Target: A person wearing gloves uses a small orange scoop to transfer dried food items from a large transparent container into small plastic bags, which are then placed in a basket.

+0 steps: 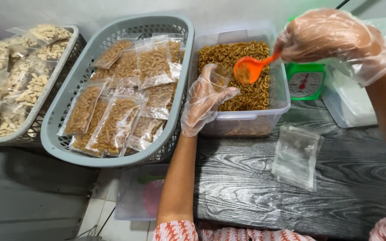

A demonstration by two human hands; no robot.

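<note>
- The step in hand looks like the filling of a small bag: the snack is being carried by scoop from the tub toward a bag held open.
- The right hand (331, 35), in the upper right of the frame and covered by a thin plastic glove, is closed around the handle of an orange scoop (248, 70). The bowl of the scoop hangs over the clear plastic tub (246, 120) and seems to carry some of the snack.
- The left hand (204, 100), also gloved, is in the centre of the frame, at the left rim of the tub. Its fingers are loosely curled and pinch a small clear bag (220, 76) by its mouth; the bag looks still nearly empty.
- The brown curled snack (251, 96) lies in the tub, in the upper centre.
- I judge the next move calls for a steady tilt of the scoop exactly over the bag mouth, while the left fingers keep it wide; otherwise pieces could fall back into the tub.
- Filled bags (112, 120) lie in the grey basket (59, 147) at the left; a second basket (45, 96) with paler snack stands at the far left.
- A stack of empty bags (296, 156) lies on the dark table (246, 187), lower right, and a green scale (306, 80) stands behind the tub.
</note>
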